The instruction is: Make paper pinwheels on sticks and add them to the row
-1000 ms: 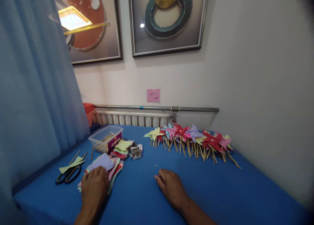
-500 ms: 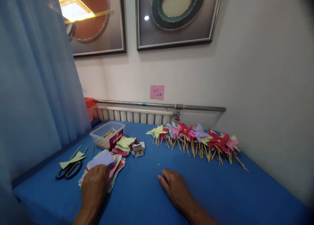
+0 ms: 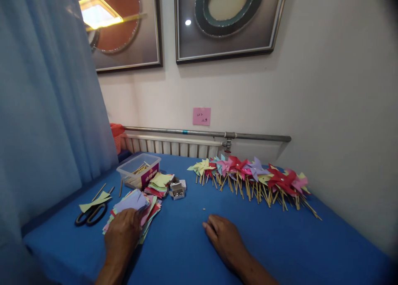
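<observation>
My left hand (image 3: 123, 231) lies on a stack of coloured paper pieces (image 3: 132, 200). Its fingers are curled at the near edge of the lilac top sheet, with the tips partly hidden. My right hand (image 3: 224, 237) rests on the blue tabletop in a loose fist, thumb beside the curled forefinger, and nothing shows in it. Just beyond that hand is a tiny pale bit (image 3: 204, 209). A second paper stack (image 3: 160, 183) sits behind the first. Beside it stands a small open box (image 3: 178, 192) with shiny metal pieces.
Black-handled scissors (image 3: 91, 215) lie at the left under a pale green paper strip (image 3: 95, 202). Behind is a clear plastic tub (image 3: 124, 175) holding thin sticks. Finished paper pinwheels (image 3: 239, 166) line the table's back right. A blue curtain (image 3: 56, 90) hangs at left.
The whole view has shifted slightly, so things sit a little further right. Both hands stay in nearly the same places on the paper and the table.
</observation>
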The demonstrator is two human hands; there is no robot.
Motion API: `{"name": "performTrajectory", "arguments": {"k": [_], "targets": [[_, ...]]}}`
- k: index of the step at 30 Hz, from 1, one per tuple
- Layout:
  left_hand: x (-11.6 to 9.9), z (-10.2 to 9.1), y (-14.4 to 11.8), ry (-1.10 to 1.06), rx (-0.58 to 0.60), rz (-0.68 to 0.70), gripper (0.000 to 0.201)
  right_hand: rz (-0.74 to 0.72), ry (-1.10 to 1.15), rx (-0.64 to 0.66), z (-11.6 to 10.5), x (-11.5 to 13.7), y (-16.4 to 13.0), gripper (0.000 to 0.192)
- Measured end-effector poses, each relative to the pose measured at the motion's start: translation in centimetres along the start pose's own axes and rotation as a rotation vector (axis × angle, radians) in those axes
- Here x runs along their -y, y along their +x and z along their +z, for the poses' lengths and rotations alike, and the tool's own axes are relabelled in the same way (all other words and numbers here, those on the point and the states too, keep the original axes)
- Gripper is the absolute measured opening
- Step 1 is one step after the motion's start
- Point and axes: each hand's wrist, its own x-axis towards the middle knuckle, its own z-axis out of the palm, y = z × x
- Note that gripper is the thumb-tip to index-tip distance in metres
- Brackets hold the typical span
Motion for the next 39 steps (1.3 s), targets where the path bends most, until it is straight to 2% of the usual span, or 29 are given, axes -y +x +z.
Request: {"name": "performTrajectory", "arguments": {"k": [6,20,27,33,39], "targets": [[0.22,0.23,-0.06,-0.034,-0.073,-0.028,0.037,-0.008,0.022,-0.017,0.03,-0.04,0.01,0.031],[0.07,0.48,0.08,-0.031,-0.077,-0.047,0.043,-0.004,0.018,-0.017,-0.14,0.16,-0.05,0.032],[0.57,0.77,0.09,-0.012,-0.070,-0.031,0.034,0.001,0.013,-0.013,-0.08,0.10,0.00,0.032],[0.62,0.63,-0.05,-0.009,-0.118,-0.050,0.032,-0.011,0.009,-0.016,0.01,0.01,0.03,0.031],[0.53,0.07,-0.22,-0.055,-0.245,-0.082,0.030,0.008,0.006,0.018,-0.19,0.16,0.03,0.032]]}}
